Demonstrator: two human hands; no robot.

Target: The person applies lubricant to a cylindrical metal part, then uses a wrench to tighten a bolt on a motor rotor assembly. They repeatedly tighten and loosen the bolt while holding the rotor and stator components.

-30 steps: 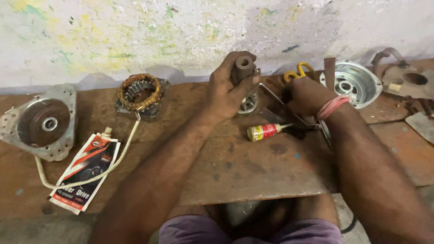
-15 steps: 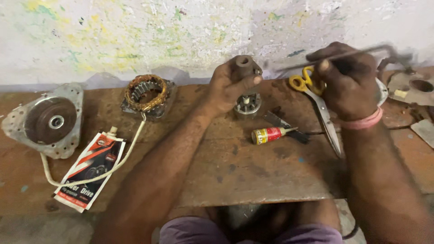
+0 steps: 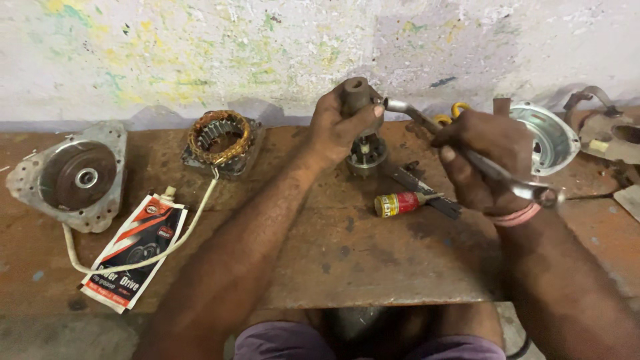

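My left hand [image 3: 337, 127] grips the top of a rusty metal sleeve [image 3: 355, 93] that stands upright on a small rotor with a bearing [image 3: 367, 155] on the bench. In my right hand [image 3: 480, 157] is a steel spanner [image 3: 467, 155], held slanted, its upper end against the side of the sleeve and its lower ring end sticking out past my wrist. A small red and yellow tube [image 3: 398, 203] lies on the bench just below the rotor, next to a dark flat tool [image 3: 423, 190].
A copper-wound stator [image 3: 220, 140] with a white cable [image 3: 133, 261] lies to the left, beside a motor end cover [image 3: 77, 175] and a grease sachet [image 3: 130, 253]. A shiny round cover [image 3: 550, 137], yellow-handled scissors [image 3: 453, 112] and rusty parts [image 3: 610, 137] sit right. The painted wall [image 3: 200, 53] rises behind.
My right hand picked the spanner up off the bench, swung it high, then brought it down so its end now meets the sleeve. My left hand stayed on the sleeve.
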